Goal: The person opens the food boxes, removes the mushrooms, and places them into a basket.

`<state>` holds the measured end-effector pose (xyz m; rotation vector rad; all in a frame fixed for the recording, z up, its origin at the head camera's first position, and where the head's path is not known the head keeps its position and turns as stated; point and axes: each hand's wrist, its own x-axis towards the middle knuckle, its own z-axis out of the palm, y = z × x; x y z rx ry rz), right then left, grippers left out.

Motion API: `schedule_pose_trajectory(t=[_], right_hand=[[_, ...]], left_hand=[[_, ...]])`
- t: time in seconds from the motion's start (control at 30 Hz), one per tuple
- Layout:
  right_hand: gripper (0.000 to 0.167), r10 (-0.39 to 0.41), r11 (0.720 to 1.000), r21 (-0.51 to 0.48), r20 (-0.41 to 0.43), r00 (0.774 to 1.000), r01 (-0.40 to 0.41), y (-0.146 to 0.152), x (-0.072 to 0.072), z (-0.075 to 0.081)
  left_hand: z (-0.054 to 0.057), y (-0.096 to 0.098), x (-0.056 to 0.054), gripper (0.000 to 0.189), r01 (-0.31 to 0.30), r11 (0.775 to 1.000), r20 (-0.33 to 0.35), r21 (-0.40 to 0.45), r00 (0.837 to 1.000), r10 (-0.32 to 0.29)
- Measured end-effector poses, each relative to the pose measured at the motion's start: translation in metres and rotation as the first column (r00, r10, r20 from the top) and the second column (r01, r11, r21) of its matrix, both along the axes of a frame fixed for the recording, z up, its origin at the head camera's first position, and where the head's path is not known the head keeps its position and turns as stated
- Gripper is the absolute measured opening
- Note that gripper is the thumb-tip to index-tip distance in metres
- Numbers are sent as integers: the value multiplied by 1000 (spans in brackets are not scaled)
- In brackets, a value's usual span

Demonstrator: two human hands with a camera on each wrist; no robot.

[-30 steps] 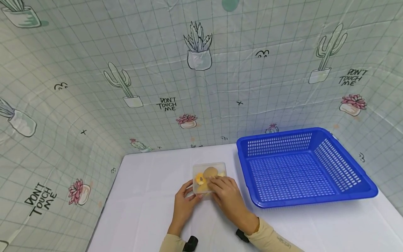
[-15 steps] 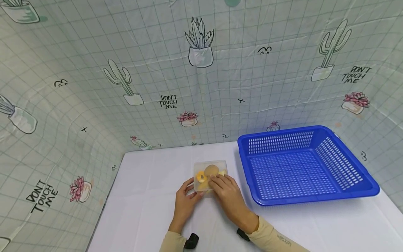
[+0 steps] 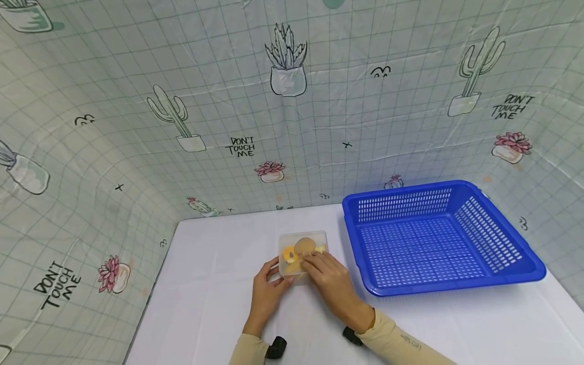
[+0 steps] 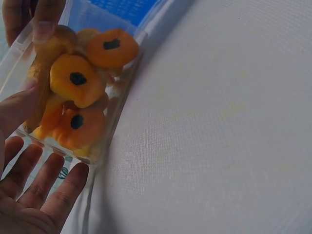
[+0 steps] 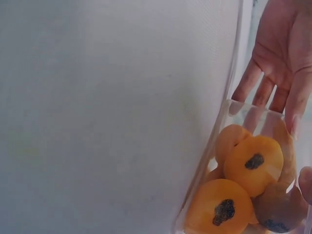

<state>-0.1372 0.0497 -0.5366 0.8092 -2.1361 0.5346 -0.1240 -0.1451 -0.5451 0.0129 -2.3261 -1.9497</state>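
In the head view, a small clear plastic box [image 3: 284, 267] full of toy food pieces stands on the white table. Yellow-orange pieces [image 4: 77, 79] with dark patches show through its wall, along with a rounded brown piece [image 3: 304, 246] on top. My left hand [image 3: 266, 298] holds the box at its near left corner, thumb toward the near rim, fingers along the side. Over the box's right part, my right hand [image 3: 332, 282] pinches a long tan piece [image 4: 43, 73] lying among the others; its fingertips are partly hidden.
To the right of the box stands a large blue plastic basket [image 3: 365, 276] with slotted walls and nothing inside it. A patterned cloth [image 3: 315, 126] rises behind the white table [image 3: 210, 284] and along its sides.
Both hands stay at the box with almost the same hold, and the pieces lie as before. The head view has shifted slightly.
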Motion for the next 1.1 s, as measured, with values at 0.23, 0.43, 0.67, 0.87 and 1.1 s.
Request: schedule_pose_trajectory(t=[0.23,0.43,0.67,0.87,1.1], right_hand=[[23,-1,998,68,-68,998,6,0,-3,1],[23,3,997,81,-78,997,4,2,-5,1],[26,6,995,98,-100,995,4,2,-6,1],[30,12,993,119,-109,994,1,2,-7,2],[24,21,999,41,-51,998,-19,3,-5,7]], left_hand=[[2,0,-1,60,1,1000,0,2,1000,-1],[4,0,-1,59,6,1000,7,7,1000,-6],[5,2,-1,58,-3,1000,10,16,1000,3],[7,2,-2,58,-9,1000,7,-12,1000,9],[5,2,-2,57,-6,1000,21,4,1000,6]])
